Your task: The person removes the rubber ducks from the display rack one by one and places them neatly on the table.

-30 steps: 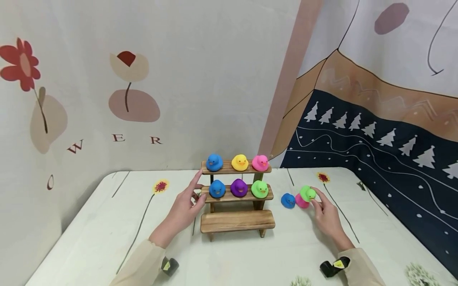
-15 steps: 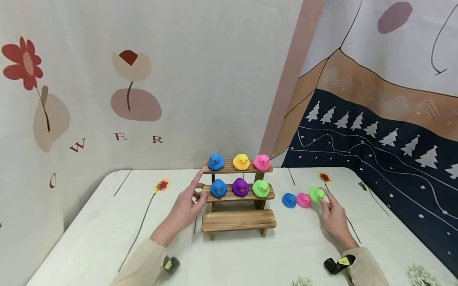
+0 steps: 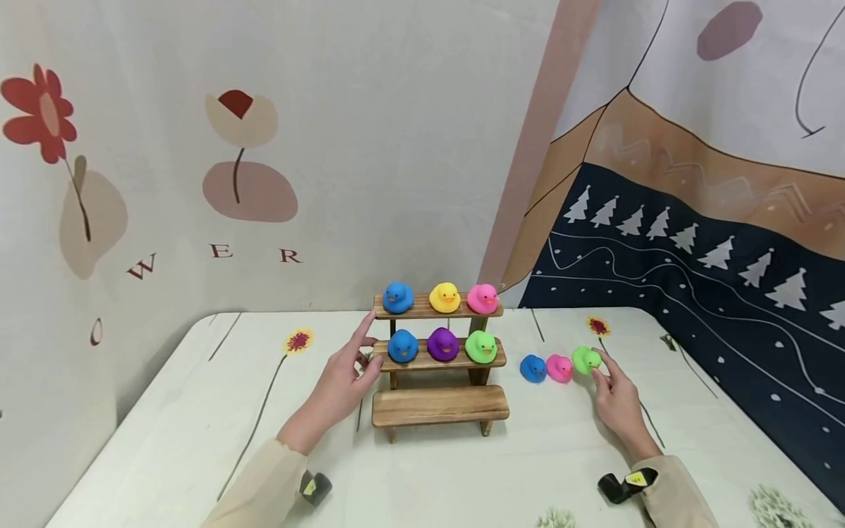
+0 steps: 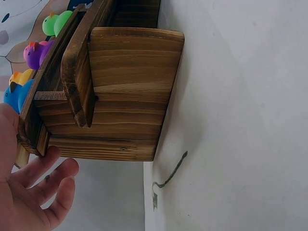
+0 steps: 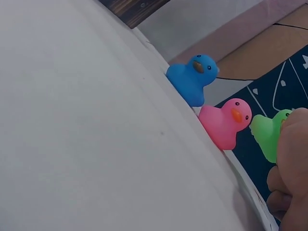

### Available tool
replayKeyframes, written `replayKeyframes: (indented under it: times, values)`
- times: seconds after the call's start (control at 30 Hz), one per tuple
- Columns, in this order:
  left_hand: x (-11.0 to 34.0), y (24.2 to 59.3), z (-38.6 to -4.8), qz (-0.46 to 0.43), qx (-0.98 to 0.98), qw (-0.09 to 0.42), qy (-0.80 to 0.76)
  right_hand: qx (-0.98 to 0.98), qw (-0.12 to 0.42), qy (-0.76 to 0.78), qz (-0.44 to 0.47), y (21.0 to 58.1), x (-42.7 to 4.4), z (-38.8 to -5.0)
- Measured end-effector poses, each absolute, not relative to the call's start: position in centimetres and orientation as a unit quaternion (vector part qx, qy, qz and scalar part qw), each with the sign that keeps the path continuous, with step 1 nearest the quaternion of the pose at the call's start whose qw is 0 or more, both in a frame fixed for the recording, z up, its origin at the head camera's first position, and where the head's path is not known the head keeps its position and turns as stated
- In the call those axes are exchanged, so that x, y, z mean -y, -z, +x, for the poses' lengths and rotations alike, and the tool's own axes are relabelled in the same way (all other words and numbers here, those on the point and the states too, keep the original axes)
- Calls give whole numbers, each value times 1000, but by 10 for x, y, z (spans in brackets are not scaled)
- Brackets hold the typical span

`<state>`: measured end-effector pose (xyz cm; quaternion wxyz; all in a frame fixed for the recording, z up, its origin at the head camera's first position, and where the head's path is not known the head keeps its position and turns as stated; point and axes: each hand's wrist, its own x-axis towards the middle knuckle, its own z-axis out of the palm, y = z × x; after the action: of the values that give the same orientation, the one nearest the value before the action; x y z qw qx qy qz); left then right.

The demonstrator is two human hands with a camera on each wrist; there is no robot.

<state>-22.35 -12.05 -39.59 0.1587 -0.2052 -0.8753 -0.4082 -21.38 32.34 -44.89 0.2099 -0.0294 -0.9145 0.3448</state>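
A three-step wooden display stand (image 3: 439, 405) stands mid-table. On its top step sit a blue duck (image 3: 398, 298), a yellow duck (image 3: 445, 298) and a pink duck (image 3: 483, 298). The middle step bears a blue duck (image 3: 403, 346), a purple duck (image 3: 443, 345) and a green duck (image 3: 481, 347). My left hand (image 3: 339, 392) touches the stand's left side, index finger at the top step and thumb by the middle one; its other fingers are loosely bent (image 4: 60, 178). My right hand (image 3: 617, 403) pinches another green rubber duck (image 3: 585, 359), beside a pink duck (image 3: 559, 369) and a blue duck (image 3: 532, 369).
A white flower-printed cloth (image 3: 264, 440) covers the table. Behind it hangs a printed curtain (image 3: 370, 161), with a dark tree-patterned part on the right. The stand's lowest step is bare wood.
My right hand has moved the green duck rightward, from over the pink duck to its right side, and lowered it slightly. The left hand has stayed at the stand.
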Motion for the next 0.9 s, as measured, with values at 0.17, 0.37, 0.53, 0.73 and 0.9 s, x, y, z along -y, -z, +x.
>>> replayKeyframes:
  times: [0.17,0.37,0.53,0.73,0.9]
  values:
    - [121,396,-224,-208,875,164,405,915,199,-348,-36,451,-325,-215]
    - [121,398,-225,-212,875,171,401,919,173,-350,-55,454,-328,-217]
    - [120,398,-225,-211,875,169,402,923,163,-344,-61,455,-329,-219]
    - [120,397,-225,-209,875,168,402,932,144,-325,-64,453,-329,-220]
    - [121,398,-225,-205,879,161,400,936,120,-322,-73,450,-328,-220]
